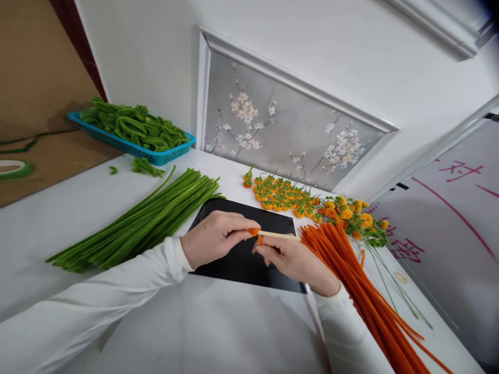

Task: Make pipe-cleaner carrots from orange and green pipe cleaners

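Note:
In the middle of the view, my left hand (218, 236) pinches a small orange pipe-cleaner coil (254, 231) at the tip of a thin cream-coloured stick (279, 235). My right hand (294, 257) is closed close beside it, with the stick lying across its fingers and pointing right. A short orange pipe-cleaner piece (260, 240) hangs by the right fingertips. Both hands are above a black mat (245, 265). A bundle of long orange pipe cleaners (362, 296) lies by my right forearm, and green pipe cleaners (140, 228) lie to the left.
A blue basket (171, 155) of bent green pieces stands at the back left, near green tape (19, 170). Small yellow-orange flowers (284, 193) are laid out behind the mat. More stemmed flowers (358, 215) lie right. A framed blossom picture (292, 119) is on the wall.

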`<state>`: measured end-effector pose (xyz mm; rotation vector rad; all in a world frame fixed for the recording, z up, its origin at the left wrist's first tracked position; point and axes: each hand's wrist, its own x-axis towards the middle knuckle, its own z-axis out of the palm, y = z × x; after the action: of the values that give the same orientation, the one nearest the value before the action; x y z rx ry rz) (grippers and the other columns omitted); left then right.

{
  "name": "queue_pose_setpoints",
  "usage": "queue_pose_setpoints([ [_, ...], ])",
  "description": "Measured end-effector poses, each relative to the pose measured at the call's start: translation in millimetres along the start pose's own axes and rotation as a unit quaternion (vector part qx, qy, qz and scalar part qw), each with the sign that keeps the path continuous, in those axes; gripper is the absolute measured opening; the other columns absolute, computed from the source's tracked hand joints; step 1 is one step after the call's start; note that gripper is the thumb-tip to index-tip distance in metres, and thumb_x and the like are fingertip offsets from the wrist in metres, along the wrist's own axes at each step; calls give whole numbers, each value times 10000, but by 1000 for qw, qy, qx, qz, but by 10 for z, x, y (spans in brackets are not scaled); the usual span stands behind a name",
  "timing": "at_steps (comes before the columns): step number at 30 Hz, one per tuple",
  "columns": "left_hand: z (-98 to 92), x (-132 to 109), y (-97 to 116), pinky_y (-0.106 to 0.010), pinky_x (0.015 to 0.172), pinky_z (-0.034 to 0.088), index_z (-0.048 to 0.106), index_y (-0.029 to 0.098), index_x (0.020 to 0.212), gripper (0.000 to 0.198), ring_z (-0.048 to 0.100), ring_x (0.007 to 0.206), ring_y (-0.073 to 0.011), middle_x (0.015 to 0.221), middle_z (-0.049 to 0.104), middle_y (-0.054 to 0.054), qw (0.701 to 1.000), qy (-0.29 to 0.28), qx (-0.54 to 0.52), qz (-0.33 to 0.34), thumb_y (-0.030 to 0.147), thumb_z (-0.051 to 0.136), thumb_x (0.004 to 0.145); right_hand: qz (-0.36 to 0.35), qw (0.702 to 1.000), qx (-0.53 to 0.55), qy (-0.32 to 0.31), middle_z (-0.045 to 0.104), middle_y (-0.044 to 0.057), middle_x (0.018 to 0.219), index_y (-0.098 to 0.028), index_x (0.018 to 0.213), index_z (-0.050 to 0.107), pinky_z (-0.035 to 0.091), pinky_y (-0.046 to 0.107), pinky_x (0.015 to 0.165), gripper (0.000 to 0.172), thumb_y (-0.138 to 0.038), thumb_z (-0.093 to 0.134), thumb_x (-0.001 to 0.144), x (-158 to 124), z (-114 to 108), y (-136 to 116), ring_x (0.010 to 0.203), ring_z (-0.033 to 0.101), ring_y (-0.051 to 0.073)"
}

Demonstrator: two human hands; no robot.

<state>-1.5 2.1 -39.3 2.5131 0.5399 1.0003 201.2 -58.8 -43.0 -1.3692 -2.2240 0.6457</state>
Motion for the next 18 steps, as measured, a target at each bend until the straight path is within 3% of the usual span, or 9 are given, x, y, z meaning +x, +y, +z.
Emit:
queue_pose_setpoints([
  [9,78,-40,-151,-233,731,481,679,170,1058,239,654,816,-148,915,715,-32,996,19,59,-64,172,525,876,-39,969,-243,36,573,-14,666,-187,736,508,222,277,530,247,-242,431,964,-51,91,-247,592,517,113],
  [12,80,-46,-150,-239,697,467,685,183,1030,223,644,791,-156,882,704,-26,994,-4,88,-64,185,517,882,-50,953,-293,58,592,-2,717,-188,773,530,196,294,520,224,-249,436,966,-63,84,-298,584,516,118],
  [18,78,-26,-98,-268,675,416,688,197,965,205,613,739,-170,789,674,-22,982,-87,161,-37,176,498,892,-86,940,-312,109,607,10,818,-201,871,614,278,248,531,177,-244,465,957,-5,58,-239,679,548,115],
])
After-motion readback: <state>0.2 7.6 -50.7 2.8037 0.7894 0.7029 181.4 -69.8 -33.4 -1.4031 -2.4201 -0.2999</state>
